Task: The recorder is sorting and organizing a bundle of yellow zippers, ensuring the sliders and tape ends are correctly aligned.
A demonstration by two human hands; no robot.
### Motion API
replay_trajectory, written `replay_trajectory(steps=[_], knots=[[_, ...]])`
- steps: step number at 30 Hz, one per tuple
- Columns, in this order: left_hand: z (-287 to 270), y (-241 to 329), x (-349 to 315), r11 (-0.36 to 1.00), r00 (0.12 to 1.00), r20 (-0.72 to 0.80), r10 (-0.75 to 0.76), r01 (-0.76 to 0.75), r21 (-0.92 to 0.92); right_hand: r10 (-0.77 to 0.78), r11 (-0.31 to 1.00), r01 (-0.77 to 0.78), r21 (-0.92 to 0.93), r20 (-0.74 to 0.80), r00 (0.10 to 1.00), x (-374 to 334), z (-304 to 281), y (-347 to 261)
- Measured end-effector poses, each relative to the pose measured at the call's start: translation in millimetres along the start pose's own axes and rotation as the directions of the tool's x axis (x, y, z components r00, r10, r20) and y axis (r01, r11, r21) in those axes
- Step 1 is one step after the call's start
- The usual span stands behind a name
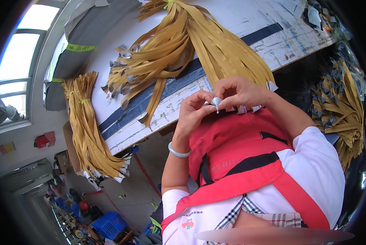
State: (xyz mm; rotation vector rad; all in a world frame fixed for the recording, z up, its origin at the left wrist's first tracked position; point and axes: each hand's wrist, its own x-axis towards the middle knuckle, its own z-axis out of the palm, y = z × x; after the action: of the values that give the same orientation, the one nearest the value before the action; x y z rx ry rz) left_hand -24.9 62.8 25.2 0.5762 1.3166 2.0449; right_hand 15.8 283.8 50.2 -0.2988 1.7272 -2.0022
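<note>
A small pale grey tip (216,101) is pinched by the grip of the left hand (195,109) and the right hand (242,92), near the counter (289,45) edge and the red apron (225,136). Long yellow strips (223,45) are spread on the counter. Another yellow bunch (87,120) is seen to the left.

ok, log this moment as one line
left hand: pinching pale-grey tab | right hand: pinching same tab | mustard strips: on white table | pale bangle: left wrist
</note>
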Motion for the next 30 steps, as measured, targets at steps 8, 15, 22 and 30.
replay_trajectory(steps=[8, 15, 22, 30], knots=[[15, -23, -5, 0.908, 0.907, -0.316, 0.277, -0.140, 0.394, -0.298, 0.699, 0.072, -0.711, -0.198, 0.934, 17, 13, 8], [18, -3, -3, 0.972, 0.900, -0.390, 0.197, -0.126, 0.200, -0.479, 0.842, 0.343, -0.417, -0.284, 0.830, 24, 12, 33], [-10, -15, -13, 0.752, 0.943, -0.097, 0.317, -0.187, 0.633, -0.002, 0.999, -0.010, -0.050, -0.242, 0.970, 15, 18, 16], [-73, 52, -43, 0.778, 0.548, -0.583, 0.600, -0.227, 0.587, -0.169, 0.984, 0.117, -0.134, -0.497, 0.851, -8, -6, 16]])
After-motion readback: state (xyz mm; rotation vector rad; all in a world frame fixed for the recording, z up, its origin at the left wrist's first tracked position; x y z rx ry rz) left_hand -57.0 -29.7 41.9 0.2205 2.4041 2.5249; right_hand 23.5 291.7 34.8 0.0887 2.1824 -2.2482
